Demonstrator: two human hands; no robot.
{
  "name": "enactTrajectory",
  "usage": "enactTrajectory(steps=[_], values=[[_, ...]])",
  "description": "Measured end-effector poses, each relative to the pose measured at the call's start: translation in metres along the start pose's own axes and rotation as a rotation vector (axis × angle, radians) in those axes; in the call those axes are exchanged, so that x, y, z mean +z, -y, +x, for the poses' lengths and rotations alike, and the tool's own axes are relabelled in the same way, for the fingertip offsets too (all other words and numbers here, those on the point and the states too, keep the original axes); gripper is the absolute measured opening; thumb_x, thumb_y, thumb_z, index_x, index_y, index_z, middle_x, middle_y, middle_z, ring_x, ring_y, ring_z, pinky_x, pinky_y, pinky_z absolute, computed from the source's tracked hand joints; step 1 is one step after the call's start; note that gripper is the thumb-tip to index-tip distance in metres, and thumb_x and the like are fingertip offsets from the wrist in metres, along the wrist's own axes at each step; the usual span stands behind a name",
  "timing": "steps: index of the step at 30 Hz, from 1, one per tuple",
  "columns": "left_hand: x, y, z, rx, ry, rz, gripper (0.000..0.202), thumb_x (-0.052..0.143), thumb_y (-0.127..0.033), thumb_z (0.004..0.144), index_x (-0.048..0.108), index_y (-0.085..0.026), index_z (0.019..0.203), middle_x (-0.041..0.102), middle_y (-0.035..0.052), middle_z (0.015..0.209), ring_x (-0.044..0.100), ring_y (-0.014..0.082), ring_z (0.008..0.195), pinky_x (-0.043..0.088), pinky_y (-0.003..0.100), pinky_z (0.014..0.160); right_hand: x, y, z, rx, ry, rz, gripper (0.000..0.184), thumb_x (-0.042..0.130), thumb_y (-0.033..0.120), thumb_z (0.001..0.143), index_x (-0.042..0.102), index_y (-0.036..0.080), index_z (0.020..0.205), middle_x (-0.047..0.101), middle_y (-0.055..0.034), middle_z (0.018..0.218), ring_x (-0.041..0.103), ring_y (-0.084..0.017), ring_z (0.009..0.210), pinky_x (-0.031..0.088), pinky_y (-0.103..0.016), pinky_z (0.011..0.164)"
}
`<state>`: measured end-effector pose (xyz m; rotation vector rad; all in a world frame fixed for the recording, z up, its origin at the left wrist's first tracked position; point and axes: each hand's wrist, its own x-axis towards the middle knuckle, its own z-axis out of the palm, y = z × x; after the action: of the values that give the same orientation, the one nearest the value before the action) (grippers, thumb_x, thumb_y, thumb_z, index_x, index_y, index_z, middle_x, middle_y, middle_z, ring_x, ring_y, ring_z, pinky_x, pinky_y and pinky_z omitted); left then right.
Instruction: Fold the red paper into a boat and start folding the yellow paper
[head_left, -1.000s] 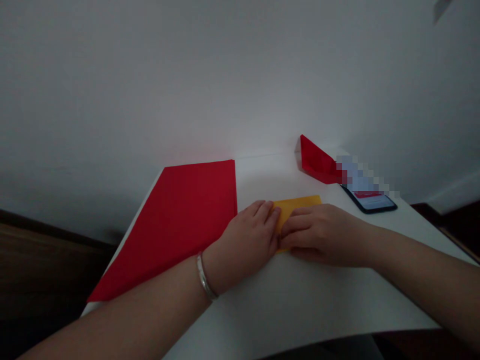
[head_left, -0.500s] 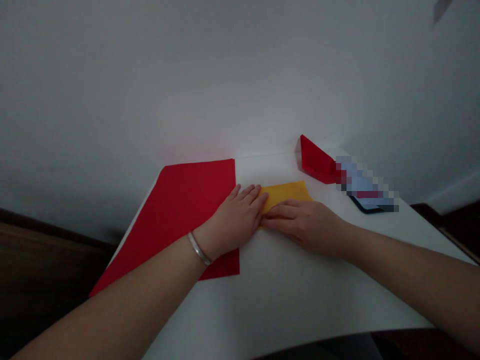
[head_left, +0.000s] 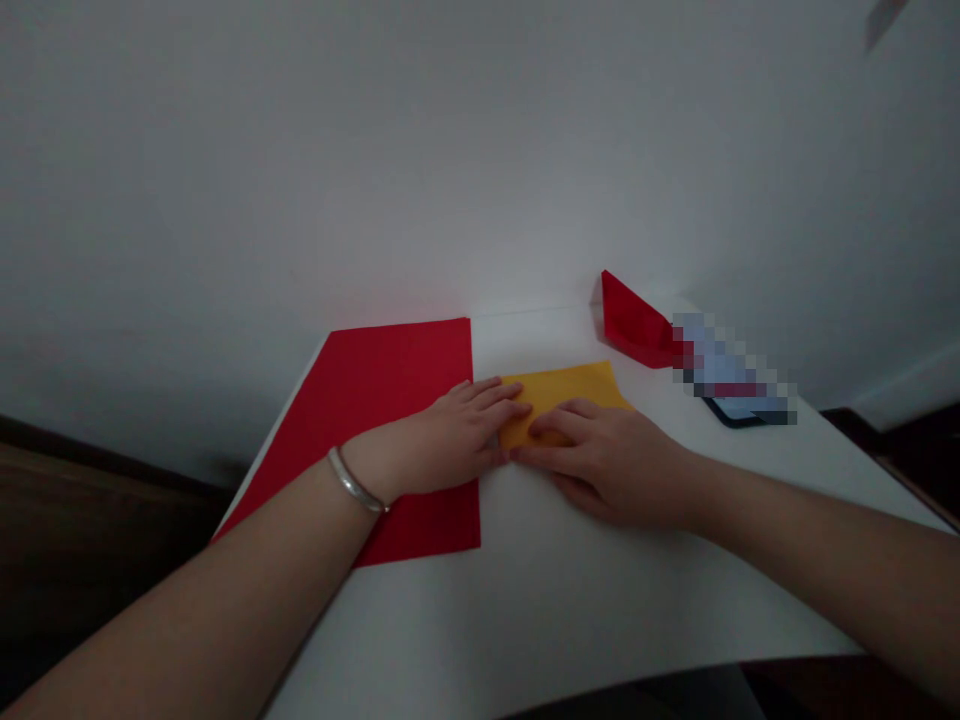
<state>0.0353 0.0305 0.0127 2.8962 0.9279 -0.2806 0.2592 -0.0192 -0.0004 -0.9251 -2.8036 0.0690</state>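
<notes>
A yellow sheet of paper (head_left: 559, 386), seemingly folded, lies on the white table under both hands. My left hand (head_left: 461, 430), a silver bangle at its wrist, rests with fingers stretched across the paper's left edge. Its palm is over a large red sheet (head_left: 397, 370). From the right, my right hand (head_left: 611, 465) touches the yellow paper's lower part with bent, slightly parted fingers. One fingertip is at the lower left corner, close to my left thumb. The paper's lower right part is hidden under the right hand.
Behind the yellow paper stands a folded red paper piece (head_left: 630, 325). Beside it a phone (head_left: 739, 412), partly pixelated, lies on the table (head_left: 480, 620). A pale wall (head_left: 450, 150) borders the table's back edge. Brown wood (head_left: 90, 530) shows at the left.
My left hand has slid left, uncovering more of the yellow paper's left side. The right hand's fingers have spread apart and shifted slightly left. The phone and red papers stay put.
</notes>
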Motion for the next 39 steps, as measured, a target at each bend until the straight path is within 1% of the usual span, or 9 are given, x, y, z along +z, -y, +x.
enactTrajectory(steps=[3,7,10,12,17,22,27,34,39], values=[[0.001,0.004,0.002,0.028,0.021,0.004,0.048,0.037,-0.03,0.098,0.035,-0.017,0.144,0.029,0.0096,0.155,0.018,0.0199,0.146,0.018,0.036,0.116,0.0,0.0,0.0,-0.006,0.024,-0.027,0.042,0.042,0.028,0.095,0.053,0.027,0.135,0.059,-0.0124,0.12,0.052,-0.027,0.106,0.048,-0.044,0.083],[0.004,0.005,0.002,-0.014,0.067,-0.016,0.054,0.031,-0.031,0.098,0.02,-0.02,0.15,0.012,0.0094,0.16,0.006,0.025,0.147,0.015,0.044,0.117,-0.001,0.001,0.001,-0.011,0.035,-0.042,0.043,0.043,0.027,0.094,0.053,0.026,0.136,0.059,-0.0132,0.118,0.052,-0.027,0.105,0.048,-0.043,0.084],[0.004,0.002,0.001,-0.035,0.112,-0.014,0.056,0.029,-0.028,0.097,0.016,-0.015,0.151,0.005,0.0117,0.16,-0.002,0.0249,0.146,0.012,0.044,0.118,-0.002,0.002,0.002,-0.007,0.044,-0.043,0.044,0.042,0.026,0.094,0.052,0.026,0.137,0.06,-0.0128,0.117,0.051,-0.027,0.106,0.048,-0.043,0.085],[0.003,0.0,0.001,-0.037,0.109,0.007,0.056,0.027,-0.026,0.097,0.017,-0.013,0.15,0.005,0.013,0.159,-0.002,0.0236,0.146,0.011,0.042,0.118,-0.004,0.003,0.002,-0.007,0.041,-0.04,0.044,0.042,0.026,0.094,0.051,0.025,0.137,0.059,-0.0127,0.117,0.051,-0.027,0.106,0.048,-0.043,0.085],[0.005,-0.001,0.001,-0.024,0.046,0.041,0.053,0.021,-0.029,0.1,0.016,-0.015,0.151,0.006,0.0136,0.159,0.002,0.0231,0.147,0.012,0.047,0.117,-0.004,0.003,0.003,-0.021,0.035,-0.033,0.045,0.045,0.024,0.092,0.052,0.023,0.136,0.059,-0.0129,0.118,0.051,-0.027,0.107,0.048,-0.043,0.086],[0.005,-0.002,0.004,-0.037,0.104,0.059,0.054,0.023,-0.029,0.1,0.013,-0.013,0.151,0.002,0.0152,0.159,-0.003,0.024,0.146,0.01,0.048,0.117,-0.004,0.003,0.005,-0.021,0.034,-0.016,0.042,0.046,0.022,0.091,0.055,0.022,0.132,0.062,-0.0122,0.115,0.053,-0.025,0.106,0.048,-0.041,0.086],[0.005,-0.001,0.004,-0.038,0.121,0.048,0.055,0.026,-0.029,0.1,0.01,-0.016,0.152,0.002,0.0152,0.159,-0.005,0.0239,0.146,0.01,0.048,0.117,-0.009,0.004,0.005,-0.018,0.045,-0.018,0.036,0.049,0.021,0.089,0.062,0.021,0.123,0.064,-0.0107,0.11,0.055,-0.025,0.102,0.048,-0.039,0.084],[0.008,0.001,0.004,-0.037,0.105,0.024,0.056,0.03,-0.026,0.099,0.013,-0.018,0.152,0.001,0.0167,0.159,-0.003,0.0259,0.146,0.011,0.05,0.117,-0.017,0.009,0.0,0.072,0.092,-0.013,0.029,0.046,0.022,0.092,0.069,0.019,0.109,0.067,-0.0067,0.102,0.061,-0.02,0.092,0.048,-0.034,0.077],[0.007,0.0,0.004,-0.034,0.114,0.019,0.057,0.031,-0.026,0.099,0.012,-0.017,0.152,0.001,0.0165,0.159,-0.005,0.025,0.146,0.009,0.049,0.117,-0.024,0.009,-0.003,0.133,0.138,-0.084,0.024,0.048,0.022,0.09,0.072,0.02,0.097,0.066,-0.0055,0.092,0.062,-0.019,0.082,0.045,-0.031,0.064]])
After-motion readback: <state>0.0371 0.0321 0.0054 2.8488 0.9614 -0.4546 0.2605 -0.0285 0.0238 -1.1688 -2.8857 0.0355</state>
